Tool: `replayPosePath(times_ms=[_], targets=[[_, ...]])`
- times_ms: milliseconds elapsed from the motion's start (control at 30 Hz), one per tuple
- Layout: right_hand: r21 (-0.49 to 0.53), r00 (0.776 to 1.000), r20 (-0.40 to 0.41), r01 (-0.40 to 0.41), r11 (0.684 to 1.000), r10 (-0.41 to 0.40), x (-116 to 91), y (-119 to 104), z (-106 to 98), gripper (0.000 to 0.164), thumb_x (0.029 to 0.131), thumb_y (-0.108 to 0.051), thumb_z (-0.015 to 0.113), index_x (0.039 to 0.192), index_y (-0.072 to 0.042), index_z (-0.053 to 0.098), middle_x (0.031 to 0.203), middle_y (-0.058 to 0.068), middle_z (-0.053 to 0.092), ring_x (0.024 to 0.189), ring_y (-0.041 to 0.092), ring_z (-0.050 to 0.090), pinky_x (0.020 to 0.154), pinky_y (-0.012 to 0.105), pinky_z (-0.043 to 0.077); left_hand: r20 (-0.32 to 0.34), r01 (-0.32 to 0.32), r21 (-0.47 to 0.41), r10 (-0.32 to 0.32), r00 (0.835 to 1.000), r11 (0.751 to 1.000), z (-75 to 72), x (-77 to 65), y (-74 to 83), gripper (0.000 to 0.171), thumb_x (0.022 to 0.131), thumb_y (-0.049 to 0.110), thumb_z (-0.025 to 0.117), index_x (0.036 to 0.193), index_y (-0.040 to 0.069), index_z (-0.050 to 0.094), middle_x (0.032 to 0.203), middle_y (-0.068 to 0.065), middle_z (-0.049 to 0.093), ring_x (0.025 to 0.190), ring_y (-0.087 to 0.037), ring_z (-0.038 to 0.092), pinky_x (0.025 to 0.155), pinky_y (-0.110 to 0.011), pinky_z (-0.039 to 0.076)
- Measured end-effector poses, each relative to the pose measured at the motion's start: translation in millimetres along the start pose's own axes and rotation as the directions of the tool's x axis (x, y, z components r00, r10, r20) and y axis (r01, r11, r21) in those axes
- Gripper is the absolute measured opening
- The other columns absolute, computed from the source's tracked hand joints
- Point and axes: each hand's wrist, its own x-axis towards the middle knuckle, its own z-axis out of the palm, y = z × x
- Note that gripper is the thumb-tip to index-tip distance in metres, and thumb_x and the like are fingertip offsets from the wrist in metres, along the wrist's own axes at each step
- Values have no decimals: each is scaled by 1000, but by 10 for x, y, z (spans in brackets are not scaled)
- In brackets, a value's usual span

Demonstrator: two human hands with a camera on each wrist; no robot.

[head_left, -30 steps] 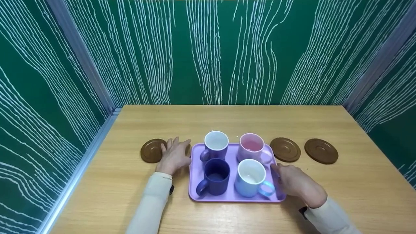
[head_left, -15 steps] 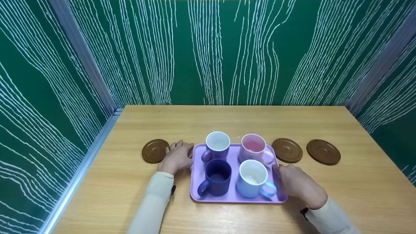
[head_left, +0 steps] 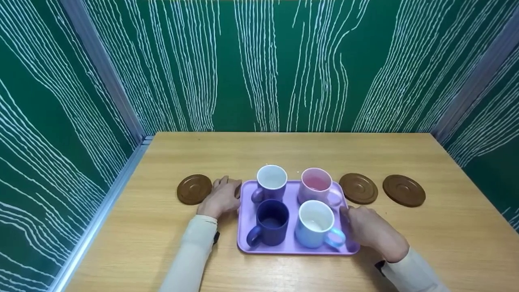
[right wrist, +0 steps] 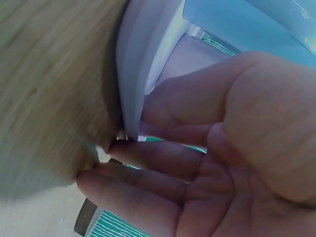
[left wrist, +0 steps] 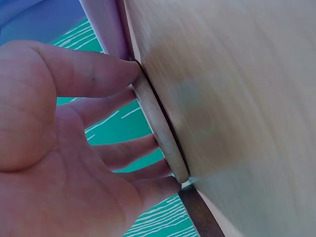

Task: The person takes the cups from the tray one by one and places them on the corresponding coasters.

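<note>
My left hand (head_left: 221,198) lies just left of a purple tray (head_left: 292,250). In the left wrist view, its thumb and fingers hold the edge of a round coaster (left wrist: 160,123) flat on the table; the head view mostly hides this coaster. My right hand (head_left: 375,231) pinches the tray's right rim, thumb on the inside and fingers outside near the table. On the tray stand a purple mug with a white inside (head_left: 272,190), a pink mug (head_left: 310,194), a dark blue mug (head_left: 275,233) and a light blue mug (head_left: 310,233).
A brown coaster (head_left: 194,189) lies left of my left hand. Two more brown coasters sit right of the tray, one near its corner (head_left: 359,188) and another farther right (head_left: 404,190). Green walls (head_left: 227,81) with white lines border the wooden table (head_left: 202,154).
My left fingers, spread and partly over the left coaster a second ago, have drawn in around the coaster beside the tray. The right hand keeps its hold; tray and mugs look unmoved.
</note>
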Motion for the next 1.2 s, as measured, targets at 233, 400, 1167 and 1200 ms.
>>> replayPosePath(times_ms=[233,400,1167,1200], targets=[[-32,998,-25,51,998,-52,-2,11,6,15,83,7,68,88,-6,63,66,3,52,59,19,50,51,38,46,16,8,-2,-8,1000,1000,-7,-7,-1,59,97,24,61,154,12,50,162,-27,33,149,-48,27,124,-58,23],[-48,997,-30,72,996,-74,8,20,19,24,74,11,69,87,-8,62,69,4,55,62,20,51,53,40,49,14,-10,11,9,1000,1000,13,8,-3,60,96,20,61,153,9,50,159,-28,36,146,-49,29,124,-59,21],[-5,1000,16,20,1000,-20,2,1,-34,38,62,10,77,95,-7,66,70,2,55,61,18,50,53,32,48,112,36,75,-44,993,997,-129,121,112,64,94,10,59,157,12,46,164,-28,31,150,-52,24,123,-66,18],[-8,1000,13,26,1000,-26,4,4,-34,36,65,10,76,94,-7,65,70,2,54,61,18,50,53,33,48,115,38,77,-47,992,996,-133,136,114,65,94,10,59,157,12,45,164,-27,30,151,-52,22,123,-66,17]])
